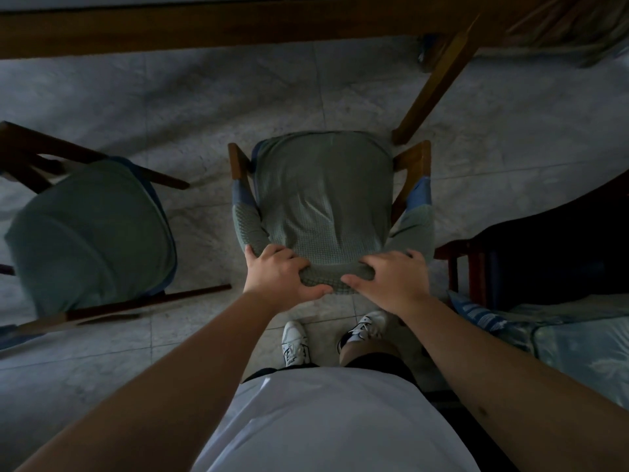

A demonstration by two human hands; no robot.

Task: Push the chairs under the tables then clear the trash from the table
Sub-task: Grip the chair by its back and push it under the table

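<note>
A wooden armchair (323, 199) with a green checked fabric cover stands right in front of me, its seat facing the table. My left hand (279, 274) and my right hand (391, 281) both grip the top of its covered backrest, side by side. The wooden table (204, 28) runs across the top of the view, and its slanted leg (439, 83) comes down just beyond the chair's right armrest. The chair's front edge sits short of the table edge. No trash shows in this view.
A second green-covered chair (92, 233) stands at the left, out from the table. A dark red wooden piece of furniture (476, 267) and blue patterned bedding (561, 342) crowd the right. My feet in white shoes (296, 342) stand on grey floor tiles.
</note>
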